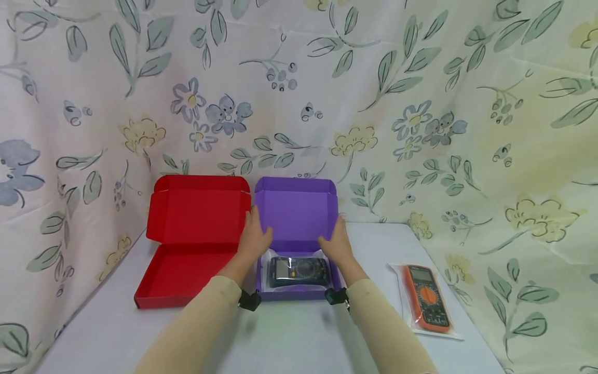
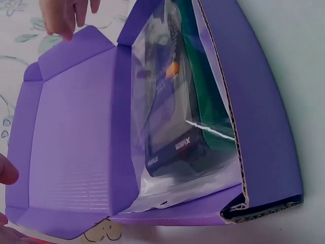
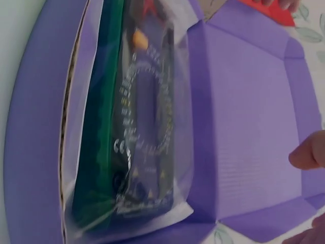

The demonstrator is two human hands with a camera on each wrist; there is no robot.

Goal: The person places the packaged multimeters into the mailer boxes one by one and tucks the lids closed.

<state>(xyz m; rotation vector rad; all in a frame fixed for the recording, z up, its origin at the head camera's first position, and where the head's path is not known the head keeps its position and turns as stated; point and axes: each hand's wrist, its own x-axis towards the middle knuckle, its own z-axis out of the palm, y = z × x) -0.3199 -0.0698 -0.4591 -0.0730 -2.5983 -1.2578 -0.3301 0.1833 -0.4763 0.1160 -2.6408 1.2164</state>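
Observation:
A purple box [image 1: 296, 296] stands with its lid [image 1: 296, 215] raised. Inside lies a dark multimeter with a green edge [image 1: 301, 271], sealed in a clear plastic bag [image 2: 152, 185]. My left hand [image 1: 254, 236] is at the lid's left side flap, thumb spread inward over the purple panel. Mirroring it, my right hand [image 1: 337, 243] is at the right side flap, thumb also pointing inward. The left wrist view shows the left thumb [image 2: 7, 170] near the lid's edge; the right wrist view shows the right thumb [image 3: 309, 151] over the lid panel.
To the left, a red box [image 1: 187, 270] stands with its lid up, partly behind my left arm. An orange multimeter [image 1: 427, 296] in a clear bag lies on the white table [image 1: 374, 249] at the right. A floral curtain [image 1: 299, 104] hangs close behind the boxes.

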